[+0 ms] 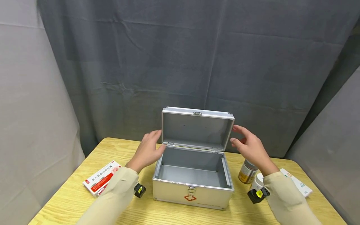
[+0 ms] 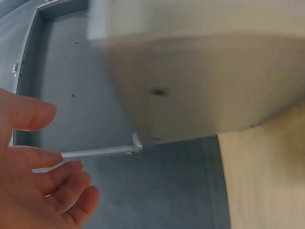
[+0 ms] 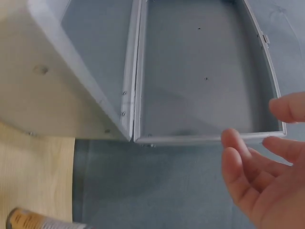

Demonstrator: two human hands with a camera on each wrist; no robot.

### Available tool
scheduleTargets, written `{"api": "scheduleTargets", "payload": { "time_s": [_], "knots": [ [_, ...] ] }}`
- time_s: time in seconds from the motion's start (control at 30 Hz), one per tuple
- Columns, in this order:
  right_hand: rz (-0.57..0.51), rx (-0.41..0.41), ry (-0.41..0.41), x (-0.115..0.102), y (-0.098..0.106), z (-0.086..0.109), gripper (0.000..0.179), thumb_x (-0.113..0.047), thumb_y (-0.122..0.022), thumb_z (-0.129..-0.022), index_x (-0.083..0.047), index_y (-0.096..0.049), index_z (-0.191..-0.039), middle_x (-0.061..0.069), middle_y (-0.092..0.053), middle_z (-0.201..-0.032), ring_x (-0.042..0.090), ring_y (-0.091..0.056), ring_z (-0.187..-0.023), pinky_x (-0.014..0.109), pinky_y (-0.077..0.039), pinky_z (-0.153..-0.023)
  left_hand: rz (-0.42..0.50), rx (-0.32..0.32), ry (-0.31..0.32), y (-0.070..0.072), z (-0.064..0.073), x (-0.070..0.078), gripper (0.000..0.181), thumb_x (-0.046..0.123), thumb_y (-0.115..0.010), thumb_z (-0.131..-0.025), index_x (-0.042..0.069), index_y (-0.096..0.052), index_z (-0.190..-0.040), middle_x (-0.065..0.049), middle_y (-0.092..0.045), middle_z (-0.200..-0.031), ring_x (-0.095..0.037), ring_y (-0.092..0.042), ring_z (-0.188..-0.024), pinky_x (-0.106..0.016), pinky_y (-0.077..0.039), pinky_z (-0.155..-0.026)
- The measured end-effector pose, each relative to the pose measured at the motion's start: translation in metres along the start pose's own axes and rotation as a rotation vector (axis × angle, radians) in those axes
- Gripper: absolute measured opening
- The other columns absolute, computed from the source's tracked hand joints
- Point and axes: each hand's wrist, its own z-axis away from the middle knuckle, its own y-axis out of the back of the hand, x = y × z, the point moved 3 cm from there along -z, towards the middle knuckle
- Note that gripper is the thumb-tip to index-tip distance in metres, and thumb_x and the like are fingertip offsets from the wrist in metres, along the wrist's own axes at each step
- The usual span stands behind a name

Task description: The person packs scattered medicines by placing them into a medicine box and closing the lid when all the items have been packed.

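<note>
I see my left grip [image 1: 148, 149] and right grip [image 1: 248, 144], fingers relaxed and holding nothing, flanking the first-aid case's raised lid [image 1: 197, 128].

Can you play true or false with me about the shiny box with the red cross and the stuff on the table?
1. The silver metal box with a red cross has its lid standing open. True.
2. The box is full of medicine. False: its inside looks empty.
3. The red and white cardboard packet lies on the yellow wooden table, on the left hand's side of the box. True.
4. The right hand holds the small brown bottle. False: the bottle stands on the table, and that hand is up beside the lid with its fingers relaxed.
5. The left hand is by the lid's hinge corner. True.
</note>
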Motion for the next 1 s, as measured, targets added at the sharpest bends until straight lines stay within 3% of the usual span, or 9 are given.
{"api": "scheduleTargets", "payload": {
  "time_s": [0.2, 0.33, 0.5, 0.73, 1.0],
  "knots": [
    [0.077, -0.038, 0.018, 0.011, 0.003, 0.012, 0.057, -0.031, -0.057, -0.100, -0.009, -0.040, -0.150, 0.022, -0.052, -0.142, 0.026, -0.067, -0.094, 0.034, -0.050, -0.071, -0.041, 0.005, -0.014, -0.004, 0.023, -0.019, 0.053, 0.020, -0.065, -0.089, -0.002, -0.056, -0.137, -0.020, -0.054, -0.144, -0.039, -0.049, -0.131, -0.053, -0.042, -0.109],
    [0.092, -0.058, 0.010, 0.018, 0.001, 0.016, 0.055, -0.032, -0.057, -0.100, -0.009, -0.043, -0.148, 0.023, -0.048, -0.145, 0.031, -0.066, -0.101, 0.042, -0.054, -0.076, -0.041, -0.035, 0.007, -0.002, 0.034, -0.026, 0.061, 0.033, -0.069, -0.089, 0.003, -0.054, -0.140, -0.018, -0.050, -0.148, -0.038, -0.045, -0.137, -0.055, -0.040, -0.112],
    [0.066, -0.102, 0.001, 0.024, -0.004, 0.017, 0.053, -0.036, -0.056, -0.100, -0.011, -0.046, -0.146, 0.022, -0.051, -0.142, 0.033, -0.067, -0.105, 0.045, -0.056, -0.077, -0.048, -0.126, -0.037, -0.003, 0.044, -0.026, 0.078, 0.049, -0.070, -0.085, 0.005, -0.049, -0.145, -0.017, -0.045, -0.153, -0.040, -0.040, -0.141, -0.059, -0.036, -0.113],
    [0.054, -0.158, 0.029, 0.032, -0.006, 0.026, 0.046, -0.033, -0.057, -0.101, -0.011, -0.053, -0.140, 0.018, -0.062, -0.130, 0.023, -0.067, -0.098, 0.042, -0.055, -0.076, -0.046, -0.216, -0.095, -0.014, 0.058, -0.030, 0.087, 0.054, -0.070, -0.083, 0.006, -0.043, -0.150, -0.015, -0.040, -0.157, -0.040, -0.033, -0.145, -0.066, -0.029, -0.114],
    [0.065, -0.188, 0.048, 0.044, 0.005, 0.036, 0.040, -0.031, -0.058, -0.101, -0.012, -0.058, -0.136, 0.015, -0.068, -0.121, 0.019, -0.065, -0.095, 0.035, -0.053, -0.073, -0.051, -0.244, -0.128, -0.022, 0.062, -0.033, 0.092, 0.059, -0.068, -0.082, 0.004, -0.041, -0.151, -0.011, -0.036, -0.160, -0.037, -0.032, -0.146, -0.063, -0.028, -0.114]
  ]
}}
